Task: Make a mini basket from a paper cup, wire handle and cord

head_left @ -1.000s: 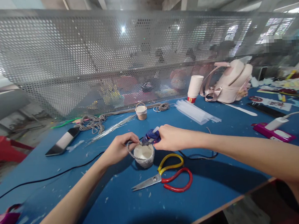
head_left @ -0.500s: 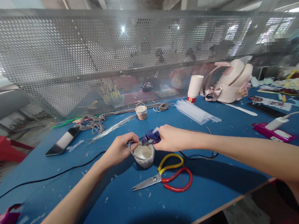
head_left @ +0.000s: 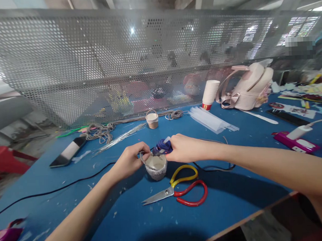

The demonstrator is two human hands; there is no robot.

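Observation:
My left hand (head_left: 130, 159) pinches a grey cord against the rim of a small rope-wrapped cup (head_left: 156, 167) on the blue table (head_left: 144, 220). In my right hand (head_left: 184, 148) is a blue glue gun (head_left: 162, 146), its nozzle touching the cup's rim beside my left fingers. Scissors (head_left: 180, 190) with yellow and red handles lie just in front of the cup.
A phone (head_left: 67, 153), grey cord bundles (head_left: 99, 132), thin wires and a finished small basket (head_left: 152, 119) lie behind. A paper cup stack (head_left: 210, 94), clear strips, a pink backpack (head_left: 248, 86) and a purple power strip (head_left: 295, 142) sit to the right. A perforated metal screen (head_left: 94, 66) backs the table.
Almost nothing differs; the cup tilted and shifted slightly under both hands, which stay at its rim.

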